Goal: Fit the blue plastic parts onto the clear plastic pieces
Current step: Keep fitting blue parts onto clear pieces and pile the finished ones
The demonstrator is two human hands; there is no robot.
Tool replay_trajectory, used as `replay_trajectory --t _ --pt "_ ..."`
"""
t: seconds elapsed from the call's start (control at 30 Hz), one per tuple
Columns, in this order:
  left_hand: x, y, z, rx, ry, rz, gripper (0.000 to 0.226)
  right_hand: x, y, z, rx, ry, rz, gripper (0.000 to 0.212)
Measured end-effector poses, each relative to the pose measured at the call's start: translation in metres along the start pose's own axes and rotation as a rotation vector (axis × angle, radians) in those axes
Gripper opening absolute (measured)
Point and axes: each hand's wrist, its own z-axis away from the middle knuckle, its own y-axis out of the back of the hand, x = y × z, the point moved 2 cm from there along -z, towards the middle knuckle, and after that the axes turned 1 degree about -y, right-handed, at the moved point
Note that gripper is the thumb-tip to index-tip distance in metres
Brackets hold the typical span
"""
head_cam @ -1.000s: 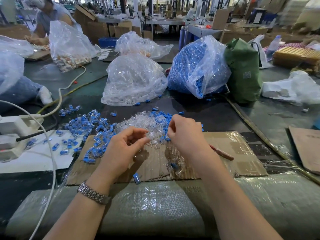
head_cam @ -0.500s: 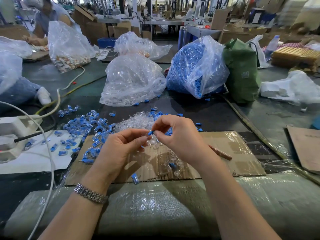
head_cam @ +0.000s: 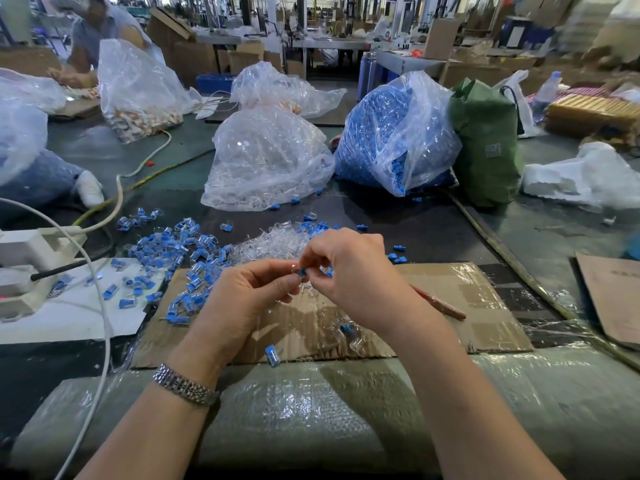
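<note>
Pinched btwn both hands: L hand (head_cam: 242, 299) w/ clear piece (head_cam: 295, 270), R hand (head_cam: 349, 271) now seating blue part (head_cam: 303, 271); parts have met, fit looks underway.

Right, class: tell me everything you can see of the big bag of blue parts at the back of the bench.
The bag of blue parts is thin, clear, crinkled plastic, bulging with small blue plastic pieces. Its top is loose and slumped, with a shiny fold hanging down its right side. It sits upright on the dark bench surface, between a clear bag of clear pieces on its left and a green bag against its right. A few blue pieces lie spilled at its base. Neither hand touches it.
</note>
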Motion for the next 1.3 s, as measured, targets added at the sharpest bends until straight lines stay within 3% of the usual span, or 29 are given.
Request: replay_trajectory --t 0.1,0.27,0.33,0.43,0.5,0.73,0.9,1.07,1.3 --pt "-0.001 0.0 -0.001 0.005 0.004 -0.003 0.029 0.0 -0.001 0.0 -0.014 -0.003 0.008 0.011" --pt "-0.001 0.001 -0.001 0.007 0.027 -0.007 0.032 0.016 0.009 0.01 0.05 -0.101 -0.27 0.016" --pt "-0.002 0.001 -0.001 0.009 0.04 0.021 0.037 0.035 0.011 0.011 0.038 -0.286 -0.104 0.023" --pt "-0.002 0.0 -0.003 0.007 0.032 0.057 0.037 0.063 0.005 0.02 -0.157 -0.632 0.186 0.043" --pt "-0.003 0.001 -0.003 0.008 0.032 0.076 0.035 0.07 0.001 0.027 -0.248 -0.701 0.217 0.034" --pt "-0.005 0.003 -0.004 0.023 0.052 0.14 0.034 0.07 -0.001 0.026 -0.207 -0.646 0.232 0.019" --pt "-0.006 0.006 -0.006 0.041 0.033 0.204 0.022 0.068 0.006 0.022 -0.155 -0.638 -0.043 0.027" --pt "-0.005 0.007 -0.006 0.07 0.027 0.252 0.029 0.038 0.005 0.022 -0.442 -0.499 -0.564 0.023" --pt "-0.001 0.005 -0.004 0.105 0.038 0.267 0.037 0.008 -0.004 0.023 -0.549 -0.389 -0.609 0.02"
